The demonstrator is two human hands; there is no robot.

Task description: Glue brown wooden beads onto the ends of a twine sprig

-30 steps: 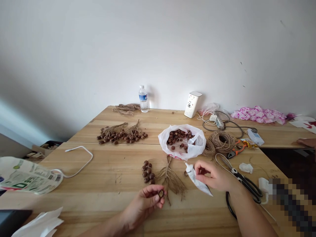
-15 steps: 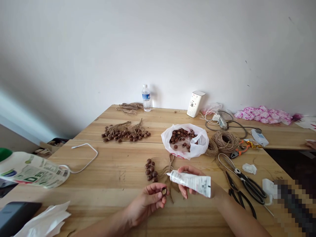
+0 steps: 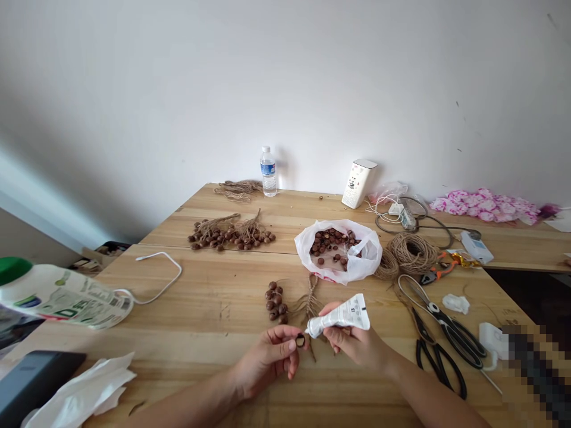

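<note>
Between the thumb and fingers of my left hand (image 3: 272,356) is a brown nut shell (image 3: 300,340), its hollow pale side facing me. My right hand (image 3: 350,342) is wrapped round a white glue-like tube (image 3: 343,315), tilted so its nozzle points down left at the shell's edge. I cannot make out whether anything comes from the nozzle. Just beyond my hands lies a braided twine piece (image 3: 311,294) with loose strands, and on its left a cluster of brown shells (image 3: 276,303). Behind them, a white plastic bag (image 3: 303,252) stands open with many more shells inside.
Finished-looking shell bunches (image 3: 232,232) lie at the back left, near a water bottle (image 3: 268,172). On the right are twine rolls (image 3: 413,252), pliers (image 3: 439,272) and black-handled scissors (image 3: 457,333). A large white bottle (image 3: 66,297) and tissue (image 3: 84,392) lie left.
My right hand has turned the tube so its tail points up, and brought the nozzle to the shell. Its fingers now squeeze the tube. My left hand still holds the shell.
</note>
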